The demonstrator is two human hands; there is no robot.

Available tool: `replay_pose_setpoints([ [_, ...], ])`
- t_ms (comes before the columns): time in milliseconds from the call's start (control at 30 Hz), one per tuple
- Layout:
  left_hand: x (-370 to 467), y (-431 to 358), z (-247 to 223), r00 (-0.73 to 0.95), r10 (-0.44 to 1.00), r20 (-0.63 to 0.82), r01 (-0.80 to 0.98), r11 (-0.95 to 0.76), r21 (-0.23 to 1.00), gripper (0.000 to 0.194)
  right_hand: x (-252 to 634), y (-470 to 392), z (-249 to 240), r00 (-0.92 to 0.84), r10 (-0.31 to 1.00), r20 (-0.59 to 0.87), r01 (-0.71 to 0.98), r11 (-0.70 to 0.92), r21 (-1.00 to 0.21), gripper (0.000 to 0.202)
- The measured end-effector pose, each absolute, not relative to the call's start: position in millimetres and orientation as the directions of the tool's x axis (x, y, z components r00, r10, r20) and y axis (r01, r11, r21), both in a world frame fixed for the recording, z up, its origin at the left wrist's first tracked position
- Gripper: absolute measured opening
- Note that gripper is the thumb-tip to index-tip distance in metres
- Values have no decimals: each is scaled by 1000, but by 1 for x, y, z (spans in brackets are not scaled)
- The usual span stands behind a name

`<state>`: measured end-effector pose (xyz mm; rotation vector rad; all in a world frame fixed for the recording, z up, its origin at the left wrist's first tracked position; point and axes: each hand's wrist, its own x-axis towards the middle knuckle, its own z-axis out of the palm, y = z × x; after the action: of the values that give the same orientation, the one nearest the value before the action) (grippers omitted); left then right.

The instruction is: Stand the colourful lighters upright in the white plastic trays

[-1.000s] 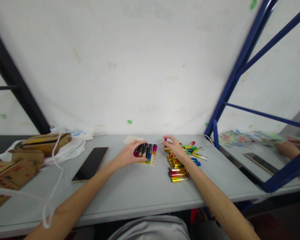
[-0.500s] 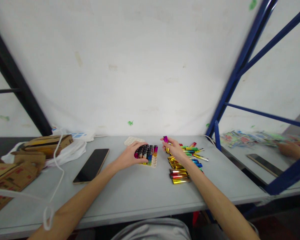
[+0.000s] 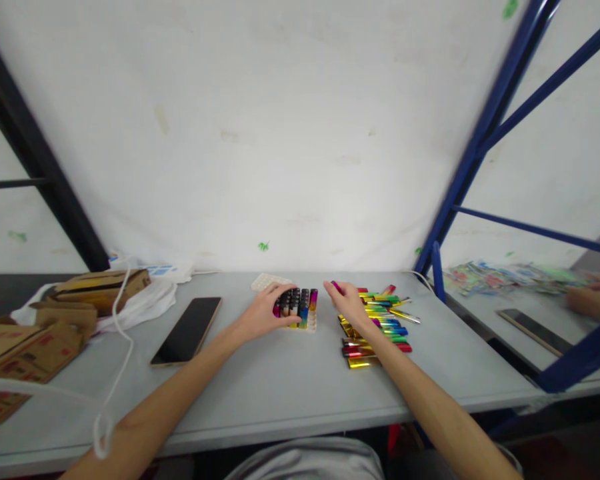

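Several shiny, multicoloured lighters (image 3: 295, 308) with black tops stand upright, packed together in a white holed tray (image 3: 312, 325). My left hand (image 3: 267, 313) is closed round the left side of this group, fingers behind and thumb in front. To the right of the tray, my right hand (image 3: 349, 301) is closed on a purple lighter (image 3: 337, 287), mostly hidden by the fingers and held above the table. Beneath and beside my right wrist lies a loose pile of metallic lighters (image 3: 363, 363) in gold, red, green and blue.
A second white holed tray (image 3: 266, 281) lies behind my left hand. To the left are a phone (image 3: 187, 331), an opened cardboard box (image 3: 30, 347) and a white cable (image 3: 123, 333). A blue metal frame (image 3: 455, 180) borders the right side; beyond it are another phone (image 3: 533, 330) and another person's hand (image 3: 593, 303).
My right hand has turned, so its fingers now cover more of the purple lighter. My left hand keeps its hold on the standing lighters. The whole view has shifted slightly.
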<state>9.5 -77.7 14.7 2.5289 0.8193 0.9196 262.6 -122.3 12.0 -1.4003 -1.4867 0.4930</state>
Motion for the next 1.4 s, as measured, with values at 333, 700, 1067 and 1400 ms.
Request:
replay_pose_setpoints([
  [333, 9, -76, 14, 628, 610, 483, 405, -787, 466, 71, 261, -120, 6, 109, 875, 471, 546, 343, -764, 45],
  [700, 8, -74, 13, 647, 590, 484, 393, -801, 452, 70, 266, -134, 26, -146, 784, 603, 736, 494, -463, 49],
  [1067, 8, -76, 15, 637, 613, 467, 410, -783, 468, 71, 272, -134, 25, -281, 884, 373, 757, 443, -480, 47],
  [1400, 8, -72, 12, 641, 601, 477, 399, -792, 463, 72, 270, -126, 16, -301, 856, 420, 785, 473, -400, 45],
])
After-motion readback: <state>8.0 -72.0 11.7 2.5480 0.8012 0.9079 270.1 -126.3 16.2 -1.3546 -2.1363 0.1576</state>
